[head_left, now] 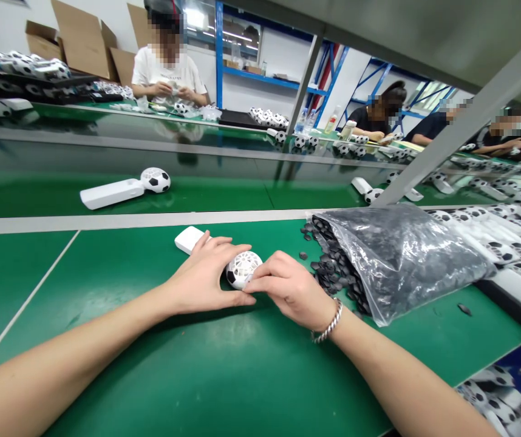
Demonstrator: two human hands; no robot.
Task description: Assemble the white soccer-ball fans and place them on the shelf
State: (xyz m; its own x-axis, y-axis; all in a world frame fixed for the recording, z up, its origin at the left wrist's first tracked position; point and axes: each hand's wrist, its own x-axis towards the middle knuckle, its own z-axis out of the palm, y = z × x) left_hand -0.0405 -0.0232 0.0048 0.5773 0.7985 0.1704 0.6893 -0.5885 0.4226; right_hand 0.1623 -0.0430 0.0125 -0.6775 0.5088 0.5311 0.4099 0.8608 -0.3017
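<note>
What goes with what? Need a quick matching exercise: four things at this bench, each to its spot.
Things:
1. Bracelet
2. Clear plastic bag
3. White handle with ball head
4. Lattice ball head

Spots:
A. Between the left hand and right hand
B. On the far green belt
C. Around the right wrist
D. Right of the hands, spilling black pieces

Pairs: 1-C, 2-D, 3-B, 4-A
</note>
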